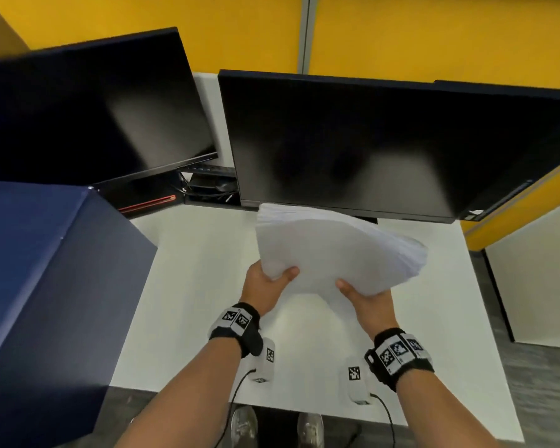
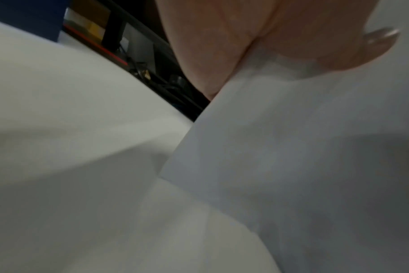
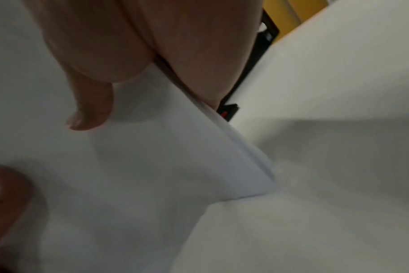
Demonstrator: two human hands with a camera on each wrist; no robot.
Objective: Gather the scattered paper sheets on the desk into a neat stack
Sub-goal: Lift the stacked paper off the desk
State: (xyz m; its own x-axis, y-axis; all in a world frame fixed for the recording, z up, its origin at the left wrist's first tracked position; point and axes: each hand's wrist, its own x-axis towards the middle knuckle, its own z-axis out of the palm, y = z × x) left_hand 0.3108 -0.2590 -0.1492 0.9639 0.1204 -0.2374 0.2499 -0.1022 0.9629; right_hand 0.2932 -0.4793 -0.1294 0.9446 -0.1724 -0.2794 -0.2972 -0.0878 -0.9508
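Thumbs on top and fingers beneath, the left hand [image 1: 265, 287] and right hand [image 1: 367, 303] each grip a near corner of the paper stack [image 1: 333, 253], held tilted above the white desk [image 1: 204, 270]. At left stands a blue box [image 1: 46, 286], its contents unseen. Beyond, two dark monitors [image 1: 369, 140].

Two dark monitors, the left monitor [image 1: 88, 105] and the right monitor [image 1: 392, 147], are walling off the back of the white desk [image 1: 191, 286], and a blue box [image 1: 46, 302] is crowding its left side. The paper stack [image 1: 333, 253] is hanging over the middle, leaving bare desk showing to its left, right and near side.
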